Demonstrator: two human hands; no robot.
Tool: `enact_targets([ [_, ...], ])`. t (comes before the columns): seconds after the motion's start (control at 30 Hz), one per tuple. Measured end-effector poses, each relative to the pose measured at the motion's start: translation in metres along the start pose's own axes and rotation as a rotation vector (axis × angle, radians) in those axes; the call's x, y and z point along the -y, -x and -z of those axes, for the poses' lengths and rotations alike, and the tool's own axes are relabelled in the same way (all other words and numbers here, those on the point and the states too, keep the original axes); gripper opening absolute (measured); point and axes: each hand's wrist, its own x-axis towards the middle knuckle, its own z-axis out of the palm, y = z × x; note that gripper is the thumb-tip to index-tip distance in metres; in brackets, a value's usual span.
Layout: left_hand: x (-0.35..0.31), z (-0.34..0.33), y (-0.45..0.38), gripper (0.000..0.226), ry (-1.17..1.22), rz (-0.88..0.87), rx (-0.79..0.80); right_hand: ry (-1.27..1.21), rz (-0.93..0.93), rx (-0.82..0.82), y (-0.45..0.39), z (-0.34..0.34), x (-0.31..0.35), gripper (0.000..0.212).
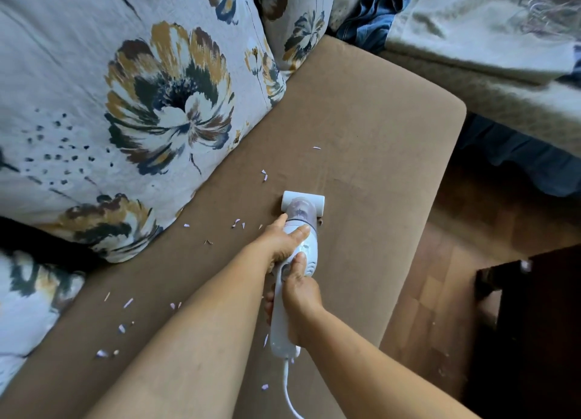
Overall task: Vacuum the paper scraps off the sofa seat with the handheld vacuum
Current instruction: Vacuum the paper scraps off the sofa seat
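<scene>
Gripping the slim handle of the white handheld vacuum (294,261), the right hand (300,288) had its fingers curled shut around it, the thumb (299,263) lying up along the top by a round grey button. Just ahead, the left hand (284,244) lay flat over the vacuum's body, fingers (298,231) extended and pressed against the white casing rather than wrapped around it, their tips touching the rim of the clear dust cup. Beyond the fingers, the wide white nozzle head (303,199) rested on the brown sofa seat (361,135), and a white cord (287,387) trailed from the handle's rear end toward the camera. Paper scraps (237,223), small and pale lilac, lay scattered on the seat: two ahead of the nozzle, roughly five just left of the hands, and about ten more left of and beneath the forearms; an exact count was hard, since some were tiny. Three floral cushions (163,104) leaned along the seat's left side. A blue cloth (371,12) and a pale fuzzy blanket (471,41) lay past the far end.
</scene>
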Motion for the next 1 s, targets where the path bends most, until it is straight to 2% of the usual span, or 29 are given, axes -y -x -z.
enact_targets([
  [0.27,0.038,-0.008,0.044,0.073,0.055,0.014,0.010,-0.053,-0.054,0.005,0.038,0.001,-0.048,0.075],
  [0.47,0.044,-0.008,0.063,0.075,0.093,-0.010,-0.016,0.006,0.025,-0.040,0.057,0.004,-0.056,0.077],
  [0.73,0.005,0.032,0.054,0.079,0.142,-0.078,-0.121,0.134,0.182,0.015,0.059,-0.012,0.000,0.074],
  [0.87,-0.014,0.050,0.024,0.077,0.206,-0.070,-0.169,0.166,0.179,0.069,0.036,-0.029,0.034,0.077],
  [1.0,-0.030,0.067,-0.015,0.074,0.165,-0.044,-0.193,0.191,0.172,0.059,0.001,-0.049,0.063,0.082],
])
